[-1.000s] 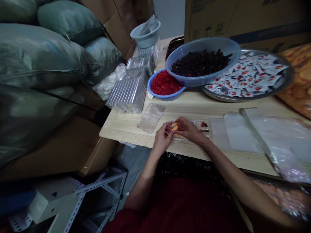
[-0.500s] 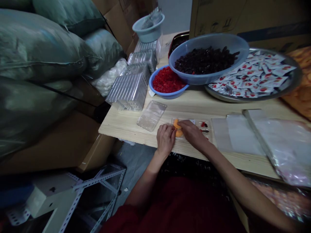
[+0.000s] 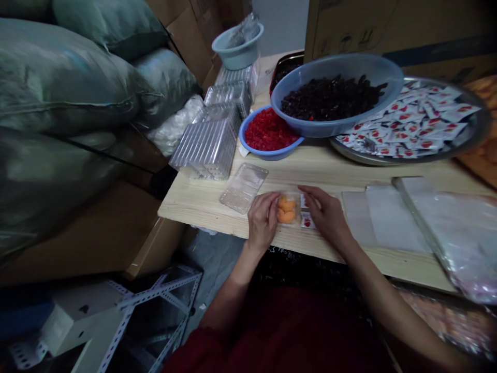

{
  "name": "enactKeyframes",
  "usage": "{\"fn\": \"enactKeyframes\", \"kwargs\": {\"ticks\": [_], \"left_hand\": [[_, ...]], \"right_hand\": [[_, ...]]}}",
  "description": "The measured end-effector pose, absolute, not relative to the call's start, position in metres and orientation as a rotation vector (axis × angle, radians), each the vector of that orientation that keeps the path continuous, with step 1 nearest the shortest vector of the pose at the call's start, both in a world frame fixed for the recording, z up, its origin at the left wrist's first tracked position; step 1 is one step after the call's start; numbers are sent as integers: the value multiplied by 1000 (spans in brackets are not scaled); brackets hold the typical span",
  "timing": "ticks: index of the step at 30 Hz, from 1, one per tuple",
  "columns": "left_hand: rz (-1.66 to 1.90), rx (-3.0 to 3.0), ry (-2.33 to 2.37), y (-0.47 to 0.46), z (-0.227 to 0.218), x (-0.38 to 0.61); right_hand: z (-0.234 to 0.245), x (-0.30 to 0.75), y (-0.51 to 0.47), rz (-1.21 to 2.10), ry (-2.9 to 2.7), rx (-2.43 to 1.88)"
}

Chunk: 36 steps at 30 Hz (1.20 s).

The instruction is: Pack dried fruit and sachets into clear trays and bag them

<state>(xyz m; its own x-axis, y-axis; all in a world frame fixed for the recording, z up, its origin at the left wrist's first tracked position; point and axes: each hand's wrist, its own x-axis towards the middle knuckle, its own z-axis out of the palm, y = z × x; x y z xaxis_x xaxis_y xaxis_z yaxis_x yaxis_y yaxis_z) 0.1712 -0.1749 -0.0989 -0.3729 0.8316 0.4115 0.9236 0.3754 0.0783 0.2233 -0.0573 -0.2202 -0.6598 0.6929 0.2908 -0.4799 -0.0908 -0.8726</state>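
A small clear plastic tray (image 3: 298, 213) lies near the front edge of the wooden table (image 3: 334, 166). Two orange pieces (image 3: 286, 210) sit in its left compartment and a white sachet with a red mark (image 3: 306, 221) lies beside them. My left hand (image 3: 263, 217) rests at the tray's left end with fingers curled against it. My right hand (image 3: 328, 216) lies flat over the tray's right part, fingers stretched out, hiding what is under it.
An empty clear tray (image 3: 244, 187) lies just left. Stacked clear trays (image 3: 209, 145), a small blue bowl of red bits (image 3: 268, 135), a large blue bowl of dark dried pieces (image 3: 334, 96), a metal pan of sachets (image 3: 419, 122) and clear plastic bags (image 3: 446, 223) surround them. Green sacks (image 3: 77, 88) fill the left.
My hands came down from holding an orange piece above the tray. Two orange pieces now lie in the tray, and my right hand slid right and flattened over it.
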Motion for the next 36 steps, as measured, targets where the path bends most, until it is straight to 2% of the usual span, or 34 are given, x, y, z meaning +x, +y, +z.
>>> {"fn": "enactKeyframes", "kwargs": {"ticks": [2,4,7,9,14,18,22,27,36], "left_hand": [[-462,-1715,-2333,-166,-103,185],[-283,-1968,-2316,-159,-114,191],[-17,-1871,-2357,-153,-129,192],[-3,-1696,-2380,-152,-135,196],[99,-1963,-2265,-154,-126,193],[-91,-1287,-2390,-174,-89,136],[-43,-1044,-2593,-191,-64,78],[-101,-947,-2807,-192,-71,52],[4,-872,-2806,-186,-70,51]], "right_hand": [[-211,233,-55,2225,-1042,-272],[-203,244,-53,2563,-714,-166],[-197,261,-52,2755,-466,-61],[-196,271,-51,2722,-414,-76],[-189,291,-51,2791,-314,-83],[-195,314,-46,2633,-566,-100],[-224,322,-50,2457,-658,-416],[-247,315,-65,2545,-664,-513],[-248,319,-75,2599,-626,-559]]}}
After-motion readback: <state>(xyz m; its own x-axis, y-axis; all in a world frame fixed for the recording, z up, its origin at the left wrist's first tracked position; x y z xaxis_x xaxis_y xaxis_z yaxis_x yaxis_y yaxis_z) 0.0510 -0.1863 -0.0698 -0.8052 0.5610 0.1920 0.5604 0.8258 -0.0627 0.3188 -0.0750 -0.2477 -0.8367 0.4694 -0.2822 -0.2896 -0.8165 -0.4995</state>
